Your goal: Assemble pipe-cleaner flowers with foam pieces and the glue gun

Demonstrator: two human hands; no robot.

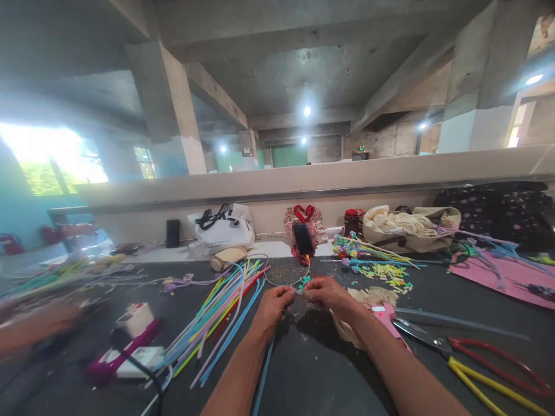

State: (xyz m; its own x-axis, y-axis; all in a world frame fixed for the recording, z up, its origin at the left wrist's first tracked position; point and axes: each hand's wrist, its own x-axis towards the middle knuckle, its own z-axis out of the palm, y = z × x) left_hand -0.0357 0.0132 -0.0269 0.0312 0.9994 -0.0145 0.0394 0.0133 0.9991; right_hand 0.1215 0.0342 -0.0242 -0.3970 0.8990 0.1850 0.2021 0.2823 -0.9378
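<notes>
My left hand [276,307] and my right hand [326,294] meet above the dark table, fingertips pinched close together. Between them is a small teal and blue piece [304,283] of fuzzy stem; its exact shape is too small to tell. A blue stem [263,375] runs down from my left hand toward the near edge. Left of my hands lies a bundle of coloured fuzzy stems [225,318]. Beyond my right hand are finished-looking stems with small coloured clusters [355,245] and a scatter of short yellow pieces [388,271].
Large shears [446,346] and a pink glue gun [385,318] lie at the right. A magenta power strip [108,355] with plugs sits at the left, near another person's blurred hand [39,323]. Bags [223,225] and a phone [303,237] stand along the back.
</notes>
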